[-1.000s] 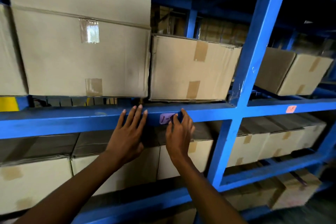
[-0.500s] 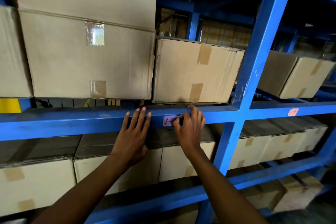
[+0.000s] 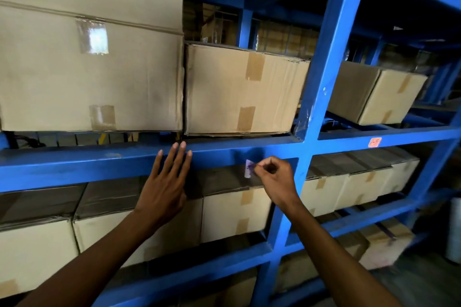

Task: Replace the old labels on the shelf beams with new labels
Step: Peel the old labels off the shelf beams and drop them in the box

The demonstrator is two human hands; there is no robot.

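The left hand (image 3: pixel 166 188) lies flat against the front face of the blue shelf beam (image 3: pixel 74 169), palm to the metal. Its fingers (image 3: pixel 180 157) are straight, slightly spread and pointing up, so that the tips reach the beam's top edge, just under the gap below the large cardboard box (image 3: pixel 89 57). The left forearm runs up from the lower left corner, bare, with the wrist nearly in line with the hand.

The right hand (image 3: pixel 275 177) is curled into a loose fist off to the right of the left fingers. Its thumb and forefinger are pressed together, pinching the pale purple label (image 3: pixel 248 168) by its right edge. The label sticks out to the left of the pinching fingertips and stands on edge, turned away from the beam face, with dark handwriting on it that is too small to read. Whether any part of it is touching the beam cannot be told. The right forearm comes up from the lower right, and the wrist is bent slightly so the knuckles face upward and toward the rack.

Directly above the right fingers sits a smaller taped cardboard box (image 3: pixel 239 90). To their right stands the blue upright post (image 3: pixel 321 77). Beyond that post, on the next beam, an orange label (image 3: pixel 375 142) is stuck flat to the metal, well apart from both hands.
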